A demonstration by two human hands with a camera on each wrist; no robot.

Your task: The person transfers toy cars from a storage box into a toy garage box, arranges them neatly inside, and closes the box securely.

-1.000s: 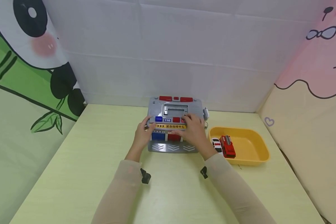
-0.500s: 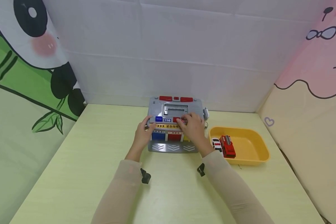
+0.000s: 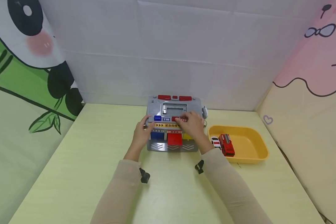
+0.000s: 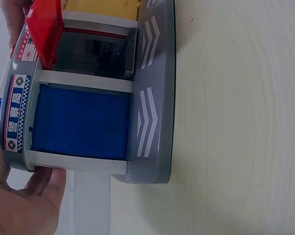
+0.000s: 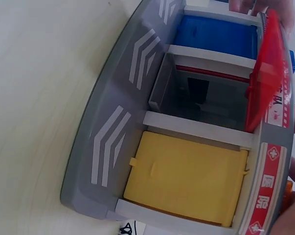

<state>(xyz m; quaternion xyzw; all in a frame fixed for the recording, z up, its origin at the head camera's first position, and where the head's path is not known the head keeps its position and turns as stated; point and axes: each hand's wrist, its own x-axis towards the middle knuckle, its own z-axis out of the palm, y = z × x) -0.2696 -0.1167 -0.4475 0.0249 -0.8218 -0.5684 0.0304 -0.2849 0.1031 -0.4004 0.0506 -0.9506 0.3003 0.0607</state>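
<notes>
A grey toy garage [image 3: 154,107] stands on the table with blue, red and yellow doors. My left hand [image 3: 140,137] grips its left edge, thumb in front. My right hand [image 3: 194,126] rests on its top right, with the thumb pressing at the red button [image 3: 174,119], which it partly covers. Below, the red door [image 5: 264,73] is swung up and out, baring a dark bay. The blue door [image 4: 81,122] and yellow door [image 5: 186,176] hang down over their bays. A blue button [image 3: 157,118] lies near my left fingers.
To the right, a yellow tray [image 3: 249,160] holds a white toy car [image 3: 216,142] and a red toy fire truck [image 3: 226,145]. A grey part [image 3: 204,112] sticks out from the garage's right side. Behind it rises a pale cloth wall [image 3: 168,62].
My right thumb has come up from the front of the garage to the red button. The red door has swung open. My left hand has kept its place.
</notes>
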